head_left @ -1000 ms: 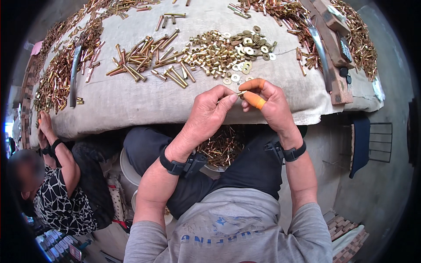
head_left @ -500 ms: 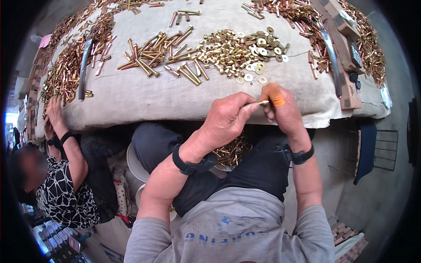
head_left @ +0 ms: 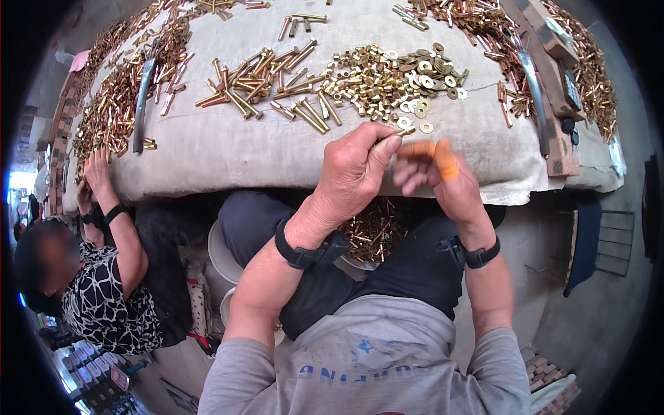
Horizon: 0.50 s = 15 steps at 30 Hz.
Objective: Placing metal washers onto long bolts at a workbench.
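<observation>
**Still early: small brass part in hand, heaps left on the cloth**

Clearly most of the work lies ahead. The left hand (head_left: 356, 173) pinches a small brass piece (head_left: 404, 131) between thumb and fingertips, held just above the near edge of the burlap-covered table (head_left: 228, 149). The right hand (head_left: 439, 180), blurred, meets it from the right with its fingers curled in; an orange finger cot (head_left: 445, 158) covers one of them. Whether the right hand grips anything cannot be told.

As a judgement from how things lie: a bowl of brass parts (head_left: 373, 232) in the person's lap, below the hands, looks partly filled, which suggests some pieces are done. Far more wait on the table: a pile of brass nuts and washers (head_left: 387, 79) just beyond the hands toward the middle, a loose fan of brass bolts (head_left: 266, 86) to its left, and dense heaps along the left edge (head_left: 114, 97) and at the far right corner (head_left: 484, 31).

Room is fair. A bare strip of cloth runs along the near edge, left of the hands. On the right, a wooden block (head_left: 553, 131) and a dark metal bar (head_left: 532, 97) hem the reach. A co-worker's hand (head_left: 97, 176) rests at the near left corner, well apart.
</observation>
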Available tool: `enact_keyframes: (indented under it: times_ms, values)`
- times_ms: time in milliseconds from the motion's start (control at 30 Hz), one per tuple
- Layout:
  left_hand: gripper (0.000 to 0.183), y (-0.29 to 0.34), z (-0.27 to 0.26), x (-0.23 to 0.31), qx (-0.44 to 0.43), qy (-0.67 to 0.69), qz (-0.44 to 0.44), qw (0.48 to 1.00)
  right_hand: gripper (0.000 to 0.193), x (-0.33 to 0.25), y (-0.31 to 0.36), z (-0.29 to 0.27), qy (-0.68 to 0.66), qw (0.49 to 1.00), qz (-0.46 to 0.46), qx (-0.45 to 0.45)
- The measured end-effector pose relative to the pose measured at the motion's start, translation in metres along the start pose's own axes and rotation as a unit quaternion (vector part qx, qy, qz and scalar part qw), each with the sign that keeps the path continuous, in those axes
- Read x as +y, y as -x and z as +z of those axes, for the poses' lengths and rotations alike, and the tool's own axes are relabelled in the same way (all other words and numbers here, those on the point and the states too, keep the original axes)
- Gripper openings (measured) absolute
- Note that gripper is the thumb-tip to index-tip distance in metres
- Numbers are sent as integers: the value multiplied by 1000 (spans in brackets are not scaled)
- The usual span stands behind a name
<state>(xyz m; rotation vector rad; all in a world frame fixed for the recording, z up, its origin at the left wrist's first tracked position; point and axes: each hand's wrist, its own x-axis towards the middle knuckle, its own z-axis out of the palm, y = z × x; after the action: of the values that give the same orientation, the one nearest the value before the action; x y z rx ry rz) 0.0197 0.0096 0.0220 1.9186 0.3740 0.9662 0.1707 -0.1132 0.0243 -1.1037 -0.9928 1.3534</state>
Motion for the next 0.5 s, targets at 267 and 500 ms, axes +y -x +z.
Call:
enact_keyframes:
  times_ms: [267, 500]
  values:
    - [19, 10, 11, -7, -25, -240, 167, 956, 69, 0, 8, 45, -127, 976, 10, 178]
    - [23, 16, 17, -12, -2, -251, 255, 934, 71, 12, 7, 45, -154, 971, -6, 185]
